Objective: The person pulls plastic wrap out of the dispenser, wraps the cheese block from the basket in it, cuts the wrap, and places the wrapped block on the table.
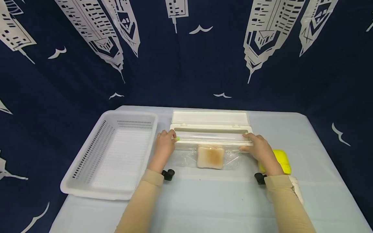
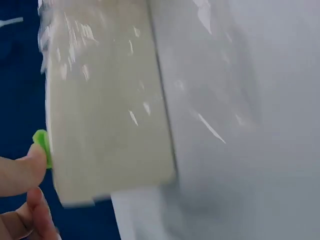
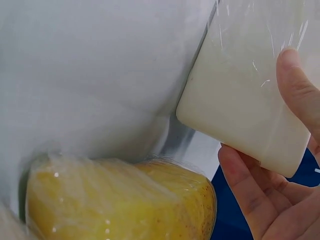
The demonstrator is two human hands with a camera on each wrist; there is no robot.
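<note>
A cream cling film dispenser (image 1: 186,146) lies across the table with its lid (image 1: 209,118) tipped back and a clear roll (image 1: 209,136) inside. Clear film (image 1: 231,159) hangs from its front edge and reaches over a slice of toast (image 1: 210,157). At the dispenser's left end, my left hand (image 1: 165,144) pinches a small green slider cutter (image 2: 42,145) against the edge. My right hand (image 1: 259,148) grips the opposite end, its thumb (image 3: 296,82) on the film-covered front and fingers underneath.
To the left stands a white perforated basket (image 1: 122,161). Beside my right wrist is a yellow block wrapped in film (image 3: 115,200), partly hidden by the arm. A pale item (image 1: 297,189) shows behind the right sleeve. A patterned blue cloth (image 1: 186,71) hangs behind the table.
</note>
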